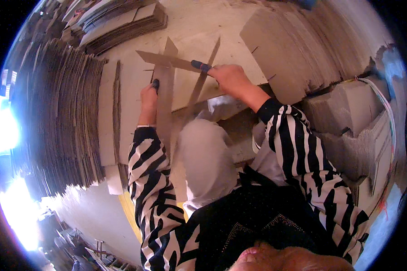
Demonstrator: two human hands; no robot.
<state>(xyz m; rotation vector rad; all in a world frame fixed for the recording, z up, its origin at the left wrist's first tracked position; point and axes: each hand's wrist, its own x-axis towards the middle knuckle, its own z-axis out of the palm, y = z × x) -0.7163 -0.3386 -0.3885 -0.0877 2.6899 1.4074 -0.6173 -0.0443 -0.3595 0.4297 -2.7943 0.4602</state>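
Observation:
My right hand (pixel 233 80) has dark covers on its fingertips and is closed on one end of a cardboard strip (pixel 172 61), which points away to the left. This strip crosses a slanting cardboard strip (pixel 198 90) and the top of a long upright cardboard piece (pixel 165 92). My left hand (pixel 148 100), also with a dark fingertip cover, is closed at the left edge of that upright piece. Whether the crossing pieces are slotted into each other I cannot tell. Slotted cardboard sheets (pixel 131 90) lie just left of my left hand.
A long row of cardboard sheets (pixel 65 113) stands on the left. More stacked cardboard (pixel 285 58) lies at the far right, with bundles (pixel 348 106) nearer me. A cardboard pile (pixel 126 28) sits at the back left on the pale work surface (pixel 199 22).

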